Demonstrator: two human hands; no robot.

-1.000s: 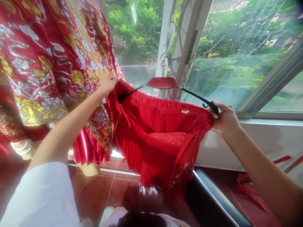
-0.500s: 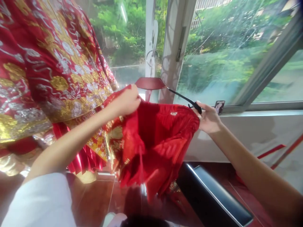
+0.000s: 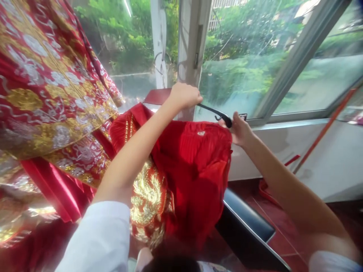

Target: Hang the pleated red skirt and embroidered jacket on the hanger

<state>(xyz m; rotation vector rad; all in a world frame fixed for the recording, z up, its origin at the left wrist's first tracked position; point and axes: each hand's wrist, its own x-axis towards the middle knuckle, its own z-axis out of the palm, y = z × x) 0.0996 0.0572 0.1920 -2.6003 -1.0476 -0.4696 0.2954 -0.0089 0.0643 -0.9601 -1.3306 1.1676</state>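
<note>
My left hand [image 3: 185,95] is closed around the black arm of a clothes hanger [image 3: 213,110], beside the dark red board at its middle. From this hanger a red skirt [image 3: 195,162] hangs down, pleated, with a white label inside its open waist and a gold-embroidered panel at the left. At the hanger's right end, my right hand [image 3: 241,129] pinches the skirt's waist edge, thumb raised. Some of its fingertips are hidden behind the cloth and the hanger tip. My left forearm covers part of the skirt's left side.
A red jacket [image 3: 56,87] with gold and silver embroidery hangs close on the left. Windows with a pale frame [image 3: 189,49] stand ahead. Below right is a black box-like object [image 3: 249,215]. A phone [image 3: 243,116] stands on the sill, and a red pole [image 3: 326,132] leans at the wall.
My left hand has moved from the skirt's left waist edge up and right onto the hanger's arm. The skirt hangs lower and shows its gold panel. The view has shifted right.
</note>
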